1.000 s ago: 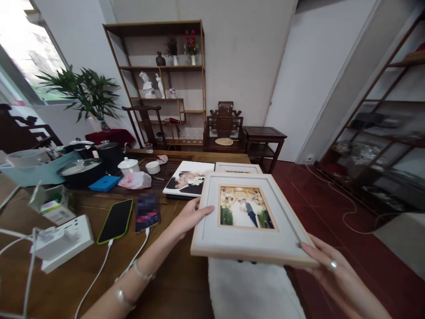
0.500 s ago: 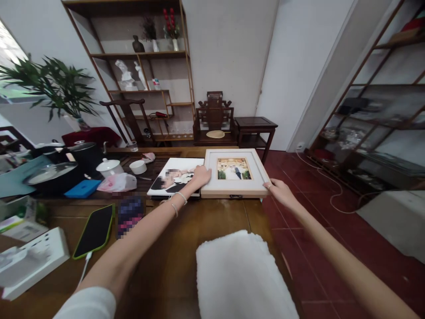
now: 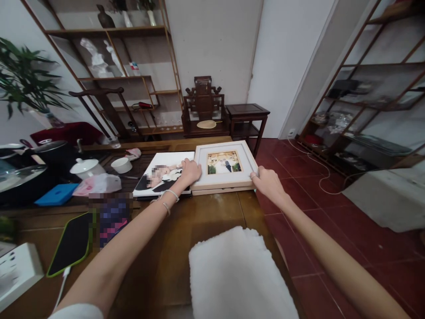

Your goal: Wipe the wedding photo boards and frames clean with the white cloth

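Note:
A pale wooden picture frame (image 3: 202, 178) with a white mat and a small photo of a couple lies at the far side of the table, on top of another light frame (image 3: 215, 191). My left hand (image 3: 191, 172) is closed on its left edge, while the right edge is gripped by my right hand (image 3: 268, 180), thumb near the top. Left of the frame is a photo panel (image 3: 166, 159) with a black-and-white picture, partly behind my left hand. In front of me lies a white cloth-like sheet with ragged edges (image 3: 239, 274).
To the left are a black phone in a green case (image 3: 69, 243) on a cable, a white power strip (image 3: 20, 274), a blue box (image 3: 57, 195), a lidded white cup (image 3: 86, 168), a small bowl (image 3: 121, 165) and pots. A wooden chair (image 3: 203, 106) stands beyond the table (image 3: 159, 266).
The top picture frame now sits slightly askew over the one below, both hands still on its sides. My view has shifted, moving the scene left and up.

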`<act>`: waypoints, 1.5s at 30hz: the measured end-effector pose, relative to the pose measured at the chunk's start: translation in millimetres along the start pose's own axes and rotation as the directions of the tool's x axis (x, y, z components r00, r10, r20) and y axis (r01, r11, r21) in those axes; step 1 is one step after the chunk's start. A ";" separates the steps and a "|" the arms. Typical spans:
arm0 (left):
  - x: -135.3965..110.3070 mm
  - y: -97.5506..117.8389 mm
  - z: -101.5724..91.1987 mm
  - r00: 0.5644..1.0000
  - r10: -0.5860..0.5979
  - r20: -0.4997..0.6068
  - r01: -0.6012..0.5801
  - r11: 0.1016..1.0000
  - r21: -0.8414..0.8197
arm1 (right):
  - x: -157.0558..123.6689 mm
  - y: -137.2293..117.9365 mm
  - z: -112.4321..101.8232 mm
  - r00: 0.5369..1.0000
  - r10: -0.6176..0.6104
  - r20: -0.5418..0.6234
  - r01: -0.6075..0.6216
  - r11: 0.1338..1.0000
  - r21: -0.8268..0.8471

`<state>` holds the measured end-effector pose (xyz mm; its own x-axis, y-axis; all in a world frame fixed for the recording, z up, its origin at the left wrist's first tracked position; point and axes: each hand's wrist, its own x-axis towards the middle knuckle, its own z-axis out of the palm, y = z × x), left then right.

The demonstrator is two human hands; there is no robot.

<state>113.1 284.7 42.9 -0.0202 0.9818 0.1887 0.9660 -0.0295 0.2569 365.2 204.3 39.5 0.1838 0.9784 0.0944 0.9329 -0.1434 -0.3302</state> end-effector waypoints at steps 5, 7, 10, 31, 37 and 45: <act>-4.3 5.6 -4.9 0.998 0.037 -0.056 -0.035 0.998 0.047 | -0.3 -2.7 -2.6 0.999 -0.044 -0.031 0.043 0.998 -0.039; -12.4 11.1 -13.3 0.992 0.098 -0.078 -0.095 0.995 0.041 | -5.8 -1.0 -6.8 0.996 -0.072 -0.054 0.071 0.997 -0.021; -43.2 19.7 -31.2 0.951 0.298 -0.077 -0.299 0.954 0.003 | -37.6 4.0 -18.2 0.985 -0.140 -0.101 0.144 0.989 0.036; -196.7 20.8 -38.2 0.698 0.649 0.302 -0.376 0.691 -0.617 | -279.7 8.6 24.1 0.964 -0.043 -0.261 0.163 0.873 0.460; -187.4 28.3 -33.2 0.709 0.579 0.402 -0.262 0.746 -0.612 | -285.5 6.0 18.4 0.993 0.029 -0.118 0.041 0.832 0.554; -173.2 17.6 -35.9 0.614 0.668 0.422 -0.211 0.653 -0.728 | -275.5 5.0 16.8 0.999 0.003 -0.054 0.031 0.797 0.603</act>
<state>124.3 107.4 48.8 0.7412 0.6618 -0.1124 0.4475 -0.3623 0.8176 314.0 -63.5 -4.0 0.2031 0.9684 0.1444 0.5625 0.0053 -0.8268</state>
